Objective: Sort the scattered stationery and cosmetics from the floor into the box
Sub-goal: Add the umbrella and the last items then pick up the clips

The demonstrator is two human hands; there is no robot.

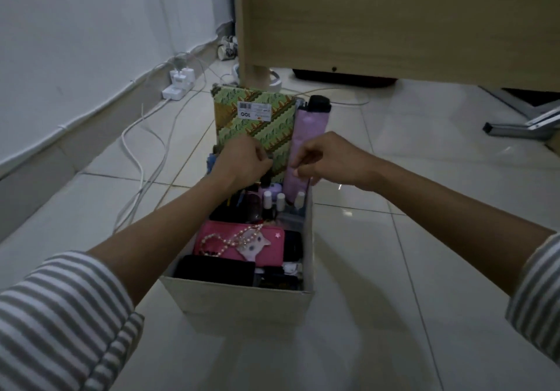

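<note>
Umbrella (pixel 309 124), lilac, stood in the box (pixel 242 306), pinched by the right grip (pixel 330 160); left grip (pixel 242 160) curled before the batik book (pixel 272 130), hold unclear.

box (pixel 242 302) on tiled floor (pixel 394 269)

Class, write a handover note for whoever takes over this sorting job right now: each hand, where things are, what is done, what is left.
Left hand: curled over the far end of the box, by the patterned book; grip unclear.
Right hand: pinches the lilac umbrella standing in the far right corner.
Done: book, umbrella, white-capped bottles and pink pouch are inside the box.
Left: settle the umbrella; look beyond this view for strays.
</note>
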